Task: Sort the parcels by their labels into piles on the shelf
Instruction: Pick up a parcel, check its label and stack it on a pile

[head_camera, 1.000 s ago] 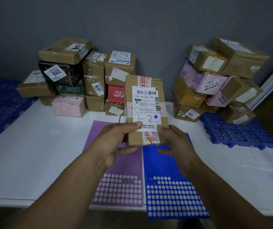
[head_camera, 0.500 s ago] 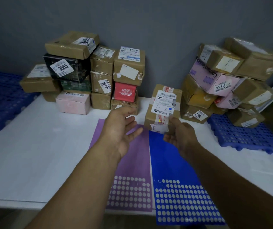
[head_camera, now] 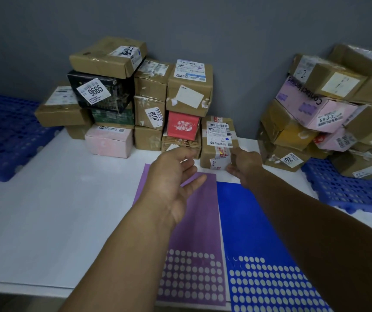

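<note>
Head view: at far left a blue pallet (head_camera: 7, 136) lies on the white shelf (head_camera: 56, 210). Right of it, in the upper left of the frame, stands the left pile (head_camera: 113, 97) of boxes against the grey wall, one tagged 9665, another 3018. Below centre, the left hand (head_camera: 171, 176) hovers over the top of the purple sheet (head_camera: 194, 221), fingers loosely spread and holding nothing. Just above and right of it, at mid-frame, the parcel (head_camera: 217, 140) sits on the shelf, pressed up against the left pile's right side, its white label marked 1-2 with a blue dot facing the camera. The right hand (head_camera: 244, 164) pinches the parcel's lower right corner. Under that arm lies the blue sheet (head_camera: 248, 221), edge to edge with the purple one. At upper right, apart from the parcel, the right pile (head_camera: 315, 109) leans, partly on a second pallet (head_camera: 349, 190).
</note>
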